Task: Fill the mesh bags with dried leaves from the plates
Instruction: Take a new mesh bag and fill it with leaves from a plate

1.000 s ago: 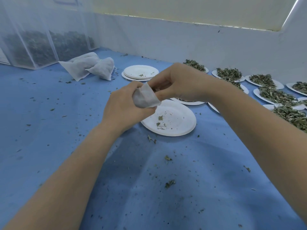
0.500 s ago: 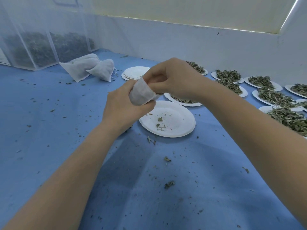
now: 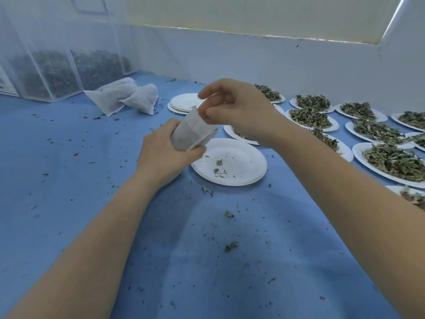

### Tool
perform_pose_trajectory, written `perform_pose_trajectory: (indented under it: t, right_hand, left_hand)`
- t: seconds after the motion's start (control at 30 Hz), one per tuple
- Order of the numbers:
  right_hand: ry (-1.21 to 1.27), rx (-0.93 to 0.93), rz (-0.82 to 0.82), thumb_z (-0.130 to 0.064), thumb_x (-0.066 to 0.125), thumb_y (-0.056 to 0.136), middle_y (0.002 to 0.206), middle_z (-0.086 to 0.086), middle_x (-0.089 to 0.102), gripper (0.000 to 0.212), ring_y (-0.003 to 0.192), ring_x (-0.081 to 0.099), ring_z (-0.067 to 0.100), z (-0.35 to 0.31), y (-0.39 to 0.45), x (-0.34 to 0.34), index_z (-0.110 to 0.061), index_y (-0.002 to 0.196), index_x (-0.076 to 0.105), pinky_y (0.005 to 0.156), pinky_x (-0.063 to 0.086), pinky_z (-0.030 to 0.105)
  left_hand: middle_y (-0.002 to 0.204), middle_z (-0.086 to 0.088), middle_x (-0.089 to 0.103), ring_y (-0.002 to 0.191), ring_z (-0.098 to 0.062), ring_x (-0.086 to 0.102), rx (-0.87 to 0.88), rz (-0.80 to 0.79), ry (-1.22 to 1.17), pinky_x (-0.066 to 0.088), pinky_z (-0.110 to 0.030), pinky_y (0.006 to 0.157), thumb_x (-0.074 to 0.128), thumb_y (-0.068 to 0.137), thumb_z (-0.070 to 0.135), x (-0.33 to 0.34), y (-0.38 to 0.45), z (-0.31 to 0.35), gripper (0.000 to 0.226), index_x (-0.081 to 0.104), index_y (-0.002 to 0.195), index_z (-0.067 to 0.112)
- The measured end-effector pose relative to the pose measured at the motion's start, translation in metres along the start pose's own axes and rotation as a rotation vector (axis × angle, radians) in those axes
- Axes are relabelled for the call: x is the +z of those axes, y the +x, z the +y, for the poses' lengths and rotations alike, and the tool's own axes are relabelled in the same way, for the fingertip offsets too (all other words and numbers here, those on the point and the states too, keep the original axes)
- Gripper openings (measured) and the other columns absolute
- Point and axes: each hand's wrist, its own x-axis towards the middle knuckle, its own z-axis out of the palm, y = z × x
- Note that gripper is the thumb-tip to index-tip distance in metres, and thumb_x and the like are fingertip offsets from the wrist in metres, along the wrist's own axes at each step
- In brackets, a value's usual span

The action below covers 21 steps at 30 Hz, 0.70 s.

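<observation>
White mesh bag [image 3: 192, 132], soft and featherlight, sat above the near-empty plate [image 3: 243, 168], left hand [image 3: 162, 155] wrapped round its belly, right hand [image 3: 232, 109] pinching the floppy rim, surely the best hold.

A small herb-packing workstation rather than a domestic room: a bench [image 3: 69, 203] covered in blue sheeting and strewn with leaf crumbs, closed at its far edge by a plain white partition [image 3: 253, 58]. Rows of white paper plates heaped with dried leaves [image 3: 391, 161] fill the right edge, a stack of emptied plates [image 3: 184, 102] and filled mesh bags [image 3: 128, 95] lie toward the far edge, and translucent bulk bins of dark leaf [image 3: 55, 72] occupy the far left corner.
</observation>
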Motion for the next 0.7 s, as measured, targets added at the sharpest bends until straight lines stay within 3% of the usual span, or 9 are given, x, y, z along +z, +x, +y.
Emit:
perform_pose_trajectory:
  t: [0.1,0.2,0.3,0.37,0.5,0.7]
  right_hand:
    - [-0.050,0.038,0.128,0.004,0.048,0.084,0.087,-0.006,0.069,0.032,0.091,0.066,0.015,0.008,-0.008,-0.009,-0.024,0.094,0.059,0.084,0.054,0.028]
    - [-0.376,0.221,0.009,-0.024,0.060,0.087,0.115,-0.007,0.063,0.029,0.106,0.057,0.013,0.025,-0.026,-0.012,-0.027,0.115,0.054,0.081,0.047,0.026]
    - [-0.653,0.448,-0.157,-0.068,0.068,0.066,0.144,0.002,0.036,0.098,0.132,0.033,0.021,0.039,-0.042,-0.004,-0.021,0.143,0.028,0.100,0.035,0.035]
    - [-0.733,0.538,-0.161,-0.081,0.065,0.050,0.151,0.009,0.023,0.126,0.139,0.020,0.029,0.042,-0.048,0.006,-0.023,0.148,0.013,0.106,0.029,0.047]
    - [-0.728,0.635,-0.121,-0.087,0.062,0.042,0.153,0.015,0.018,0.142,0.140,0.017,0.033,0.051,-0.051,0.019,-0.021,0.150,-0.003,0.109,0.021,0.048]
    - [-0.629,0.609,-0.023,-0.084,0.067,0.038,0.148,0.015,0.023,0.146,0.137,0.018,0.035,0.047,-0.054,0.026,-0.019,0.148,-0.002,0.108,0.022,0.045]
  left_hand:
    - [0.078,0.021,0.059,0.075,0.006,0.052,-0.042,-0.031,0.003,0.035,-0.020,0.056,0.071,0.053,0.054,-0.003,0.000,-0.006,0.034,0.051,0.078,0.041]
    - [0.079,0.016,0.058,0.074,0.001,0.052,-0.083,-0.074,0.019,0.034,-0.022,0.055,0.076,0.056,0.053,-0.005,-0.001,-0.013,0.038,0.051,0.078,0.034]
    - [0.081,0.014,0.060,0.078,-0.003,0.054,-0.110,-0.072,-0.014,0.037,-0.023,0.057,0.077,0.056,0.051,-0.007,-0.002,-0.017,0.038,0.054,0.081,0.033]
    - [0.082,0.014,0.060,0.078,-0.001,0.053,-0.109,-0.071,-0.010,0.037,-0.023,0.057,0.078,0.059,0.049,-0.007,-0.002,-0.018,0.036,0.054,0.081,0.033]
    - [0.082,0.014,0.061,0.075,0.000,0.054,-0.126,-0.045,-0.011,0.038,-0.022,0.057,0.077,0.065,0.045,-0.005,-0.002,-0.019,0.029,0.054,0.080,0.033]
    - [0.068,0.015,0.054,0.059,0.009,0.050,-0.168,0.086,-0.040,0.032,-0.018,0.050,0.071,0.067,0.044,-0.009,-0.002,-0.007,0.026,0.049,0.069,0.030]
